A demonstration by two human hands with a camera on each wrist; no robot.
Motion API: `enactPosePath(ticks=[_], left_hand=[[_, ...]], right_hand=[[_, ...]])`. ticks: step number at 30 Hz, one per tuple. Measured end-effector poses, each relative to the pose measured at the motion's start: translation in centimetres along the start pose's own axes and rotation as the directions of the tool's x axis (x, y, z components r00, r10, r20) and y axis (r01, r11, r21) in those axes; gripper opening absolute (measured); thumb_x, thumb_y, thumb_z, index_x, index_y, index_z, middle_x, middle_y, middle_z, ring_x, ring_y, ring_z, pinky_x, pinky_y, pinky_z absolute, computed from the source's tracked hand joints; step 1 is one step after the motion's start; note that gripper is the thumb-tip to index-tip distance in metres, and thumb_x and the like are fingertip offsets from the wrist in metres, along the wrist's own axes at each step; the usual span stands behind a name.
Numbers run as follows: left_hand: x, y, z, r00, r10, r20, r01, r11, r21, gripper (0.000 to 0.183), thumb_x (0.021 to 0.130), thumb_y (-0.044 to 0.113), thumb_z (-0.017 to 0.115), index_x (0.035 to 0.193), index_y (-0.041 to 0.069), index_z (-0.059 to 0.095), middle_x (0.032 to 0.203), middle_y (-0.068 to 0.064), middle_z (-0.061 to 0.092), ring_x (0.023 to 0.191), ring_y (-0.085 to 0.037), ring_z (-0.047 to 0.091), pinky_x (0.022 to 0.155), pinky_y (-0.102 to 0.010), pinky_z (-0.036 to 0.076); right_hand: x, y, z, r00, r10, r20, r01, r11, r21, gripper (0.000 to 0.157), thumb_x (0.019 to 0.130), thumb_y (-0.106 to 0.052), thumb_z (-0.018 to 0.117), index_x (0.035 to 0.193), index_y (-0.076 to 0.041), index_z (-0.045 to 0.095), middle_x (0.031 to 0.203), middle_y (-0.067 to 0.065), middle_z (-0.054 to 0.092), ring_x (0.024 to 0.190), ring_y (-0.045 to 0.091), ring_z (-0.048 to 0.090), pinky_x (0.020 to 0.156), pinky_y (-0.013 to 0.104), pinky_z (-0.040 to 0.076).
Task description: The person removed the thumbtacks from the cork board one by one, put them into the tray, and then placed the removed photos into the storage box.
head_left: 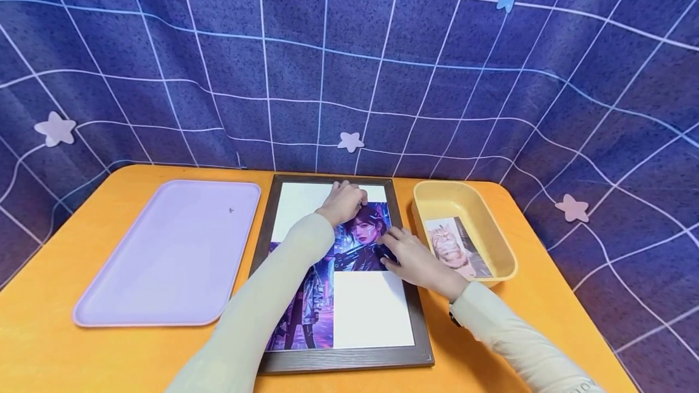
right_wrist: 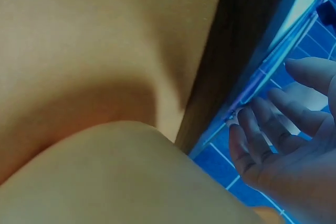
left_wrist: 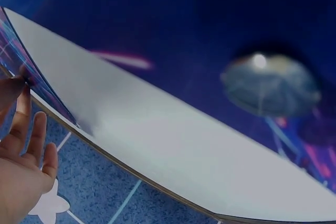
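Observation:
A dark-framed white board (head_left: 377, 314) lies on the table. A picture piece of a figure's head and shoulders (head_left: 360, 241) covers its upper right part; another, showing legs and a jacket (head_left: 306, 314), is at lower left. At the upper piece's top edge, my left hand (head_left: 343, 202) has curled fingers; in the left wrist view thumb and forefinger (left_wrist: 21, 87) meet at the edge, the other fingers loose. Over that piece's right edge sits my right hand (head_left: 412, 256), its fingers loosely bent and spread. Whether it touches the piece is unclear.
A lilac tray (head_left: 175, 253) lies left of the board. To the right stands a yellow plastic basin (head_left: 469, 199) with a cat picture (head_left: 453, 247) inside. Behind the orange table (head_left: 49, 308) hangs a blue gridded curtain (head_left: 295, 65).

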State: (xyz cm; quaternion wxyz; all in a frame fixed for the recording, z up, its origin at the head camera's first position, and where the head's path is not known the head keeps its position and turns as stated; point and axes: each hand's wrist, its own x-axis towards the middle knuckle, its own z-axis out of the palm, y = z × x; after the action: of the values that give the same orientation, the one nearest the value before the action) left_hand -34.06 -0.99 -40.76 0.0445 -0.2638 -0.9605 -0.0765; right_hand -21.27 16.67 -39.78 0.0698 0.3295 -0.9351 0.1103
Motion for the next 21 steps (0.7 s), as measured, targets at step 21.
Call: enactPosePath(ticks=[21], left_hand=[[0.19, 0.14, -0.22, 0.999, -0.047, 0.023, 0.048, 0.995, -0.084, 0.016, 0.085, 0.011, 0.06, 0.099, 0.016, 0.068, 0.104, 0.0, 0.067, 0.103, -0.026, 0.052, 0.092, -0.042, 0.034]], right_hand=[[-0.32, 0.7, 1.05, 0.995, 0.098, 0.038, -0.103, 0.981, 0.167, 0.033, 0.082, -0.016, 0.067, 0.112, -0.004, 0.06, 0.111, 0.009, 0.053, 0.102, 0.024, 0.046, 0.078, 0.037, 0.036]])
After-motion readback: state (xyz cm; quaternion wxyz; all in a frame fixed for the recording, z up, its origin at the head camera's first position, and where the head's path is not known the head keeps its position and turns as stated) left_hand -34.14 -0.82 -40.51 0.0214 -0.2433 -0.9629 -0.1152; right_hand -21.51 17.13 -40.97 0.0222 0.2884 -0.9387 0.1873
